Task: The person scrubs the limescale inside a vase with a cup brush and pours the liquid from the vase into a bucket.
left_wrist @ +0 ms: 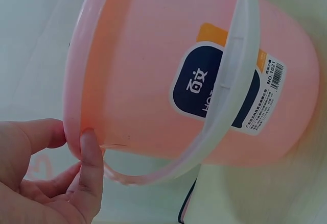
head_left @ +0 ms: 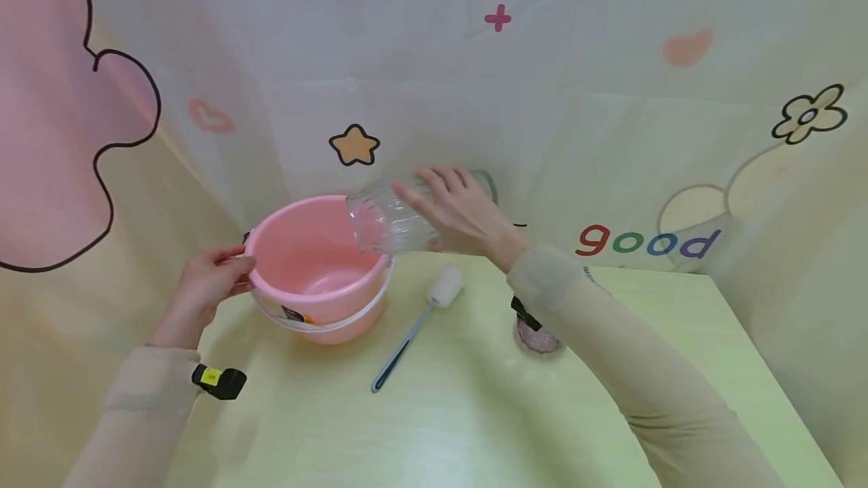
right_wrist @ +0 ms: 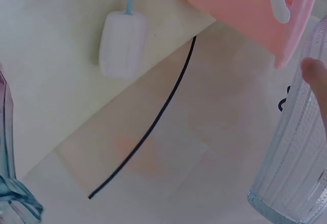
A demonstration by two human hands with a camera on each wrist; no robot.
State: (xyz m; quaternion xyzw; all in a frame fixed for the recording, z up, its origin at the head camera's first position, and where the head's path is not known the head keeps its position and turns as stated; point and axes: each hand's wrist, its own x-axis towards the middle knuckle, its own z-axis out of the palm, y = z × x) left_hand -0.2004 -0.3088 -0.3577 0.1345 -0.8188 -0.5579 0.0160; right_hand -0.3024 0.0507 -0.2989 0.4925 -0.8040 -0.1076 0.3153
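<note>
My left hand [head_left: 203, 285] pinches the left rim of a pink plastic bucket [head_left: 339, 309], thumb and fingers on either side of the edge in the left wrist view. The bucket stands upright on the table, its white handle [left_wrist: 236, 76] hanging down across a dark label [left_wrist: 186, 78]. From above, my right hand [head_left: 468, 213] grips a clear ribbed glass vase [head_left: 383, 213]. The vase is tipped nearly on its side, its mouth pointing left over the bucket's right rim and its base off to the right. The inside of the bucket shows only bare pink.
A bottle brush with a white sponge head [head_left: 446, 286] lies on the pale table [head_left: 434, 428], right of the bucket. A purple and teal glass piece [right_wrist: 6, 132] stands further right, partly hidden by my right forearm. A printed curtain [head_left: 420, 44] hangs behind the table.
</note>
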